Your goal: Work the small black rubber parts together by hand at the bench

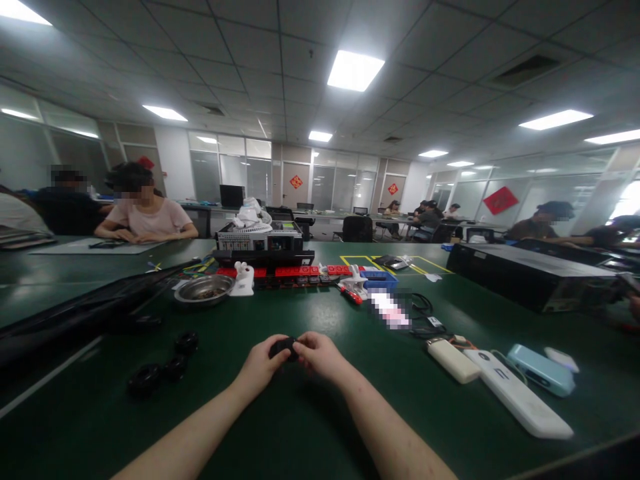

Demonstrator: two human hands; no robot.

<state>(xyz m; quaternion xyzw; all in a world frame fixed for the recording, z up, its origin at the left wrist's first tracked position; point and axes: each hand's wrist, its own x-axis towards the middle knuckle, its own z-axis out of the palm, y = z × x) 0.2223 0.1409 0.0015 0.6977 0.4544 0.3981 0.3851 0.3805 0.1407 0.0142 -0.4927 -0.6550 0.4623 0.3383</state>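
Note:
Between my two hands, just above the green table (320, 427), is a small round black part (285, 347). My left hand (262, 365) grips it from the left, with the thumb across its front. The fingers of my right hand (317, 353) pinch its right side. Fine detail of the part is too dark to make out. To the left lie similar black round pieces, a large one (144, 380), a small one (175, 367) and another (187, 342) behind.
A metal bowl (204, 291) holds small pieces. Behind are a red strip (295, 271), a blue tray (380, 280) and red-handled pliers (351, 295). Power banks (453, 361) and a white device (520, 393) lie right. A person (150, 213) sits across the table.

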